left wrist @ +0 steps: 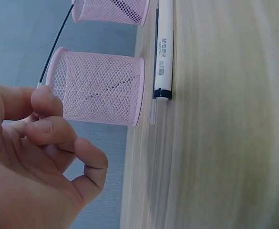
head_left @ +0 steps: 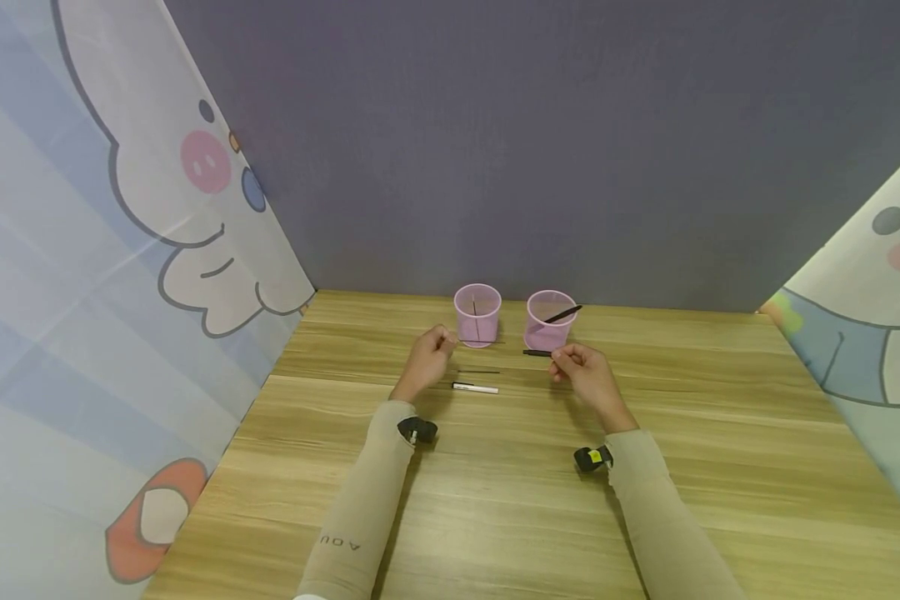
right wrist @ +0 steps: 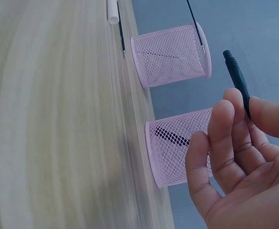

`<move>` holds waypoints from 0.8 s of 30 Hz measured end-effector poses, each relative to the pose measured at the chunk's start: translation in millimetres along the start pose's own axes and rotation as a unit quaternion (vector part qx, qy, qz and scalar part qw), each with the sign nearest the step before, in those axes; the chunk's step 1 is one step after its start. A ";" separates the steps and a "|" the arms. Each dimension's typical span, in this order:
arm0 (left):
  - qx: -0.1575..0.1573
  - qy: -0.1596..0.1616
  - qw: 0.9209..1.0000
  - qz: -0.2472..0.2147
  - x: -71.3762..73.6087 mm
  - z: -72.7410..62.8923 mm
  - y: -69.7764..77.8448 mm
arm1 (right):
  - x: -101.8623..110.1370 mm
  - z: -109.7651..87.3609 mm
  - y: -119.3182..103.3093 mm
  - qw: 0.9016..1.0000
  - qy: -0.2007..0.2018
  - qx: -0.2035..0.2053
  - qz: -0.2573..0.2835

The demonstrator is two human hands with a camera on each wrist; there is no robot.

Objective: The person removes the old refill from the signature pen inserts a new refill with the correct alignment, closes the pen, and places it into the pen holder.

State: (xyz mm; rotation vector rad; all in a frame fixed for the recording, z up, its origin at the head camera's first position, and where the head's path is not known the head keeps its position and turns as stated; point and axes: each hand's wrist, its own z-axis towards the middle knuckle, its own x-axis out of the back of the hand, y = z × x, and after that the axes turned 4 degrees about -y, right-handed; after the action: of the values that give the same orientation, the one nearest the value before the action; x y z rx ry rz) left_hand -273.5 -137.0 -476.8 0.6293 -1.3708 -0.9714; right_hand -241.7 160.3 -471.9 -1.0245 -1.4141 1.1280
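Note:
My left hand [head_left: 426,360] pinches a thin dark pen refill [left wrist: 56,44] between thumb and forefinger, held level in front of the left pink mesh cup [head_left: 463,327]. In my right hand [head_left: 587,377], thumb and fingertips pinch one end of a black pen barrel [right wrist: 238,80]; its ridged end points left, before the right pink mesh cup [head_left: 542,338]. Between the hands, a white pen [head_left: 480,388] with a dark end lies on the table, and a second refill [head_left: 478,372] lies just behind it.
One thin refill [head_left: 476,310] leans inside the left cup. A black pen [head_left: 565,314] slants out of the right cup. Both cups stand near the wooden table's [head_left: 495,500] back edge, before a grey panel [head_left: 495,150]. Cartoon-printed sheets [head_left: 150,350] flank the table.

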 end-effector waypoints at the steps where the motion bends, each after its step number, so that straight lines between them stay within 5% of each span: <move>1: -0.002 -0.002 1.000 -0.004 0.0 -0.6 -0.1 | 0.0 0.0 0.0 1.000 0.000 0.000 0.000; 24: 0.005 -0.014 0.999 -0.044 -2.2 -6.2 3.8 | -3.5 2.0 -0.3 1.000 -0.001 0.013 0.009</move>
State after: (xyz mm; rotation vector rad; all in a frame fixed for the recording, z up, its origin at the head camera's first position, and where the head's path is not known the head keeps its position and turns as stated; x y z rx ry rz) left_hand -266.6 -134.3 -475.7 0.6912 -1.3836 -1.0484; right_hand -243.2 156.7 -472.4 -1.0207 -1.3905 1.1575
